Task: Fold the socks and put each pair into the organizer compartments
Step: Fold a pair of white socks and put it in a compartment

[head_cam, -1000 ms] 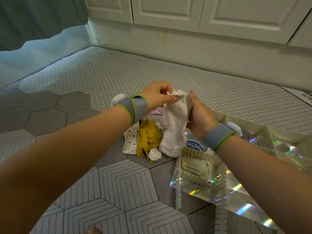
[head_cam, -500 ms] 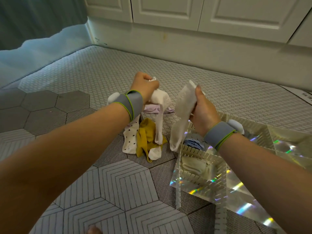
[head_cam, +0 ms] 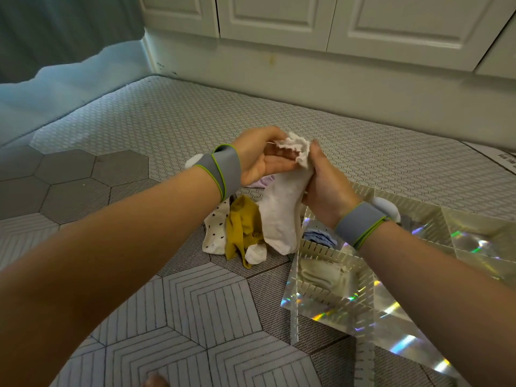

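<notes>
While between left hand [head_cam: 259,159] and right hand [head_cam: 326,188], white socks [head_cam: 282,216]; printed paper [head_cam: 502,159] illegible.

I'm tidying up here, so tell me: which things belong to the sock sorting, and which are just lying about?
Job: white socks, held by left hand and right hand; mustard sock; dotted sock; organizer.
Just there: floor mat; cabinet doors.
</notes>
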Tool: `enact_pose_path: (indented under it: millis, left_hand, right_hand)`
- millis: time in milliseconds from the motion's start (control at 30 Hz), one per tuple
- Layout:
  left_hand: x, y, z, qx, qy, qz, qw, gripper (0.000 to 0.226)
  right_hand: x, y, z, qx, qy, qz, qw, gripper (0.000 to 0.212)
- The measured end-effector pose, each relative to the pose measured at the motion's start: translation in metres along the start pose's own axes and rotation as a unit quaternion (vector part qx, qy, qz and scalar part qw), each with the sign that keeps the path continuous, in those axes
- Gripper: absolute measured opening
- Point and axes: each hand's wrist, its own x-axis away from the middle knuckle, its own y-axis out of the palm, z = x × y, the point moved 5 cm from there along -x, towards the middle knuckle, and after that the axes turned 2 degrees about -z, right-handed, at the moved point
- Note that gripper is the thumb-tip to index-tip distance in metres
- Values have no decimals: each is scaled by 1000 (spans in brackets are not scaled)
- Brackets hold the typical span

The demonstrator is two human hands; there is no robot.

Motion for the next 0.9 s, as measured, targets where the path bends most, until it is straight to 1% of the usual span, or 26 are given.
enact_pose_path:
  millis: [67,133,167,200,267,300,333,367,400,467,500,567,600,633,700,767,833,900]
  left_hand:
    - [0,0,-2,26,-24,-33,999,16]
    - [3,1,-2,25,-35,-55,998,19]
    - [2,1,-3,0,-32,-54,998,23]
    - [1,0,-4,-32,-21,-43,998,27]
    - [-2,-4,-3,-124,28,14,992,36]
    - [-3,-8,-2,-182,62,47,980,43]
    - [-5,-11,-2,-231,93,62,966,53]
    - [-7,-14,-5,-257,105,61,959,64]
    - [-8,-16,-11,-253,91,40,962,72]
    - [-8,-17,-28,-198,15,-28,980,78]
    - [-9,-19,-37,-183,-13,-57,981,73]
    - [-7,-22,-50,-222,-36,-90,970,46]
    - [-6,-24,-55,-243,-41,-90,965,35]
    - [-7,-27,-59,-251,-50,-86,963,30]
    - [-8,-31,-63,-216,-62,-91,970,28]
    - [-7,-28,-61,-150,-61,-114,980,27]
    - [-5,-24,-58,-102,-58,-135,984,31]
    - [-4,-19,-58,-87,-61,-153,983,33]
  right_hand:
    - [3,0,-2,14,-3,-41,999,51]
    - [5,-2,-2,44,-20,-57,997,39]
    - [5,-2,-2,50,-29,-51,997,32]
    - [4,-3,-2,46,-31,-38,998,27]
    - [3,-6,0,9,-12,-6,1000,18]
    - [2,-7,0,-21,0,1,1000,18]
    - [1,-8,0,-53,11,4,999,21]
    - [0,-9,-1,-82,20,4,996,24]
    - [0,-10,-3,-101,28,7,994,28]
    - [0,-13,-6,-118,39,16,992,36]
    - [0,-14,-8,-125,41,22,991,41]
    - [-2,-16,-11,-144,42,32,988,47]
    - [-2,-16,-13,-154,42,34,987,48]
    - [-3,-18,-13,-164,38,35,985,48]
    - [-5,-21,-13,-176,27,31,984,52]
    - [-2,-18,-11,-157,30,4,987,58]
    - [5,-13,-2,-107,61,-33,992,58]
    - [9,-10,12,-75,89,-66,991,58]
